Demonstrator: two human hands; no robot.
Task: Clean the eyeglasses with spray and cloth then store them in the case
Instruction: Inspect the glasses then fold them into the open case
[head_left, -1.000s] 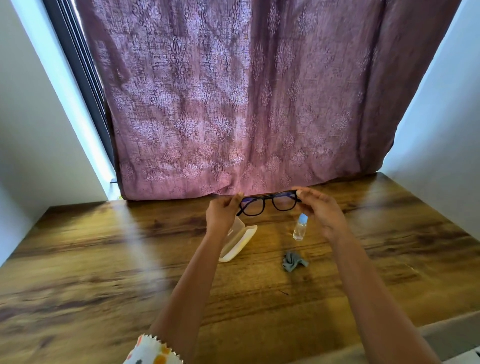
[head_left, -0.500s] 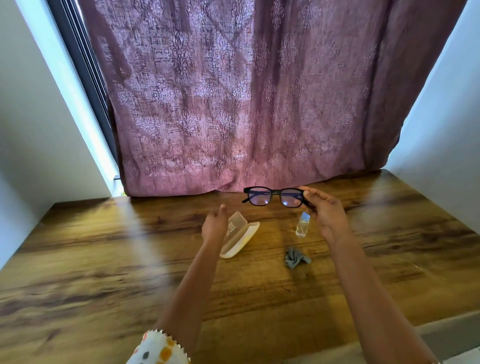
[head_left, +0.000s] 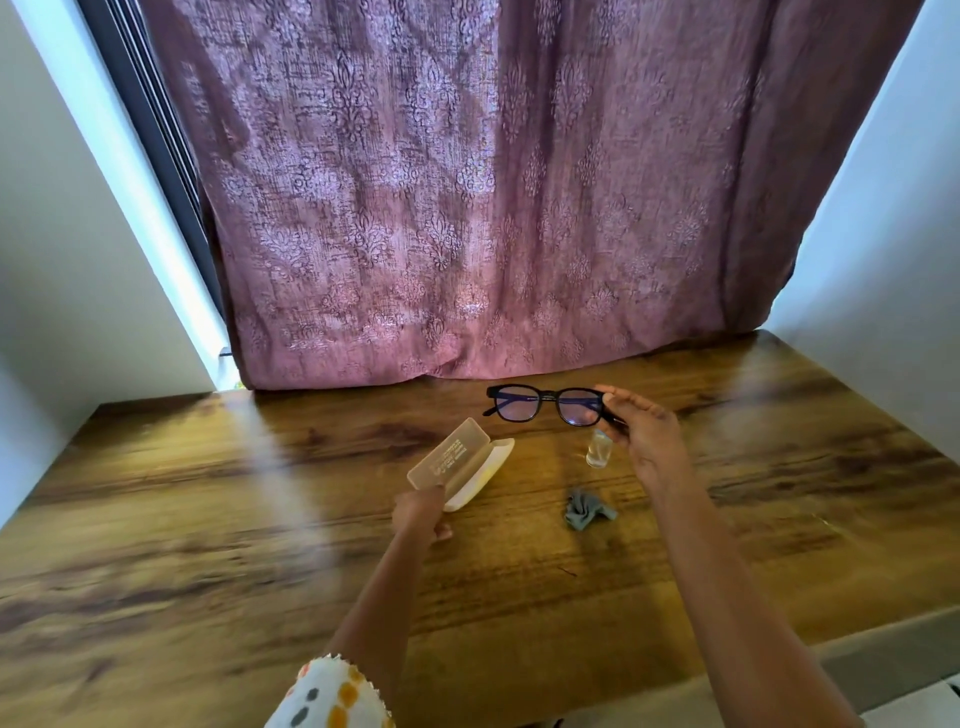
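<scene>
The left hand (head_left: 418, 514) has released the eyeglasses (head_left: 545, 404) and dropped to the near end of the open case (head_left: 462, 465); whether it grips the case cannot be determined. The right hand (head_left: 644, 436) alone pinches the frame's end, holding the eyeglasses beyond and to the right of the case. Storage is probably next.
</scene>
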